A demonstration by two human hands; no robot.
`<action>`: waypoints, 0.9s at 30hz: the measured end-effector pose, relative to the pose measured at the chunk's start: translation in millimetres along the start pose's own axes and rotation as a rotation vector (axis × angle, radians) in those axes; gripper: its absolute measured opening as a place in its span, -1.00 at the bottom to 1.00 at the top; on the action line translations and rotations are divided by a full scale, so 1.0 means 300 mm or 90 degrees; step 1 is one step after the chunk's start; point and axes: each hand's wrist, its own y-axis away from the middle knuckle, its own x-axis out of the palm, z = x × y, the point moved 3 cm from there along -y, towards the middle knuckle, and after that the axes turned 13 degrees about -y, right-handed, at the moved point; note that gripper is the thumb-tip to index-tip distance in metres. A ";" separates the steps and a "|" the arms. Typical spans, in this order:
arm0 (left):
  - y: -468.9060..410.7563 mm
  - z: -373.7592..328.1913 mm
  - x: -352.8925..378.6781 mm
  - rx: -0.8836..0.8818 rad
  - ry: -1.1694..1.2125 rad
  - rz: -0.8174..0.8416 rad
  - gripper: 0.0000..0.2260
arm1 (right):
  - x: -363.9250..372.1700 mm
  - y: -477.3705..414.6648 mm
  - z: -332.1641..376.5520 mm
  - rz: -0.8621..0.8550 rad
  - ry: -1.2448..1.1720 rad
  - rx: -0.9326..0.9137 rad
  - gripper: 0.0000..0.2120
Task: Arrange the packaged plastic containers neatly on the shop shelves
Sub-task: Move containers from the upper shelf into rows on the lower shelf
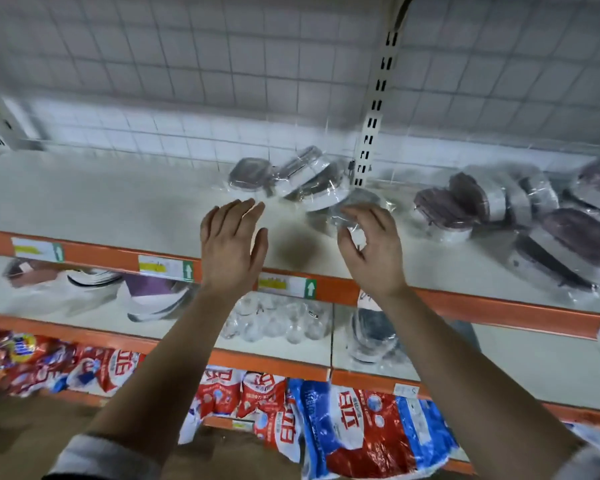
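Several plastic containers with dark lids, each wrapped in clear film, lie in loose heaps on the top white shelf point(118, 202). One heap point(291, 178) is at the middle by the slotted upright. A bigger heap point(520, 209) is on the right. My left hand point(232, 244) hovers over the shelf with straight fingers, holding nothing, just short of the middle heap. My right hand point(371, 251) has curled fingers and thumb that pinch the film of a wrapped container point(355, 200) at the front of the middle heap.
The shelf has an orange front rail point(101, 256) with price tags. On the shelf below are wrapped bowls point(146, 296) and clear glasses point(278, 320). Red and blue detergent bags point(347, 431) fill the lowest shelf. A wire grid backs the shelves.
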 end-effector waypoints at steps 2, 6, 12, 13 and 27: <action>-0.058 0.080 0.041 -0.016 0.006 0.020 -0.65 | 0.071 -0.050 -0.001 -0.004 0.000 -0.002 -0.76; -0.159 0.185 0.127 0.005 0.007 0.052 -0.65 | 0.184 -0.166 -0.003 0.005 0.034 -0.030 -0.75; -0.273 0.241 0.260 0.023 0.033 0.137 -0.58 | 0.300 -0.356 -0.044 0.112 0.066 0.036 -0.80; -0.286 0.245 0.280 0.033 0.033 0.154 -0.55 | 0.303 -0.383 -0.053 0.109 0.061 0.045 -0.79; -0.287 0.281 0.365 0.020 0.107 0.197 -0.47 | 0.353 -0.509 -0.200 0.289 0.219 0.193 -0.54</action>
